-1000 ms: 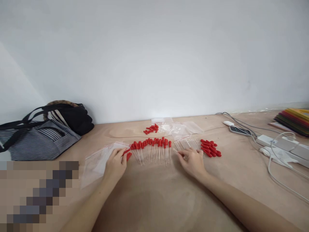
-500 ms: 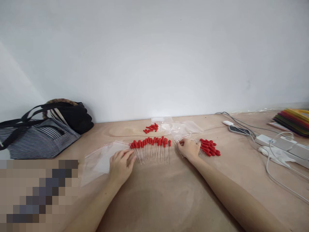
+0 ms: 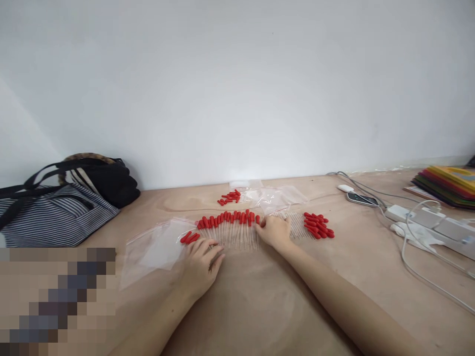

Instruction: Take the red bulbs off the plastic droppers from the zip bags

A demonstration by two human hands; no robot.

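Note:
A row of glass droppers with red rubber bulbs (image 3: 230, 225) lies across the wooden table (image 3: 260, 306). My left hand (image 3: 202, 264) rests flat just below the row's left end, fingers spread, beside two loose red bulbs (image 3: 189, 238). My right hand (image 3: 273, 231) is at the row's right end, fingers curled against the last droppers; I cannot make out what they hold. To its right lie bare glass tubes (image 3: 297, 225) and a pile of red bulbs (image 3: 318, 225). A clear zip bag (image 3: 158, 247) lies left of my left hand.
More red bulbs (image 3: 230, 197) and clear bags (image 3: 276, 197) lie farther back. A striped bag with black straps (image 3: 55, 210) sits at the left. At the right are a phone (image 3: 361, 199), cables, a power strip (image 3: 426, 222) and stacked coloured sheets (image 3: 447, 180).
My right hand slid left from the bare tubes to the right end of the dropper row. My left hand drew back toward me, leaving two red bulbs by the bag.

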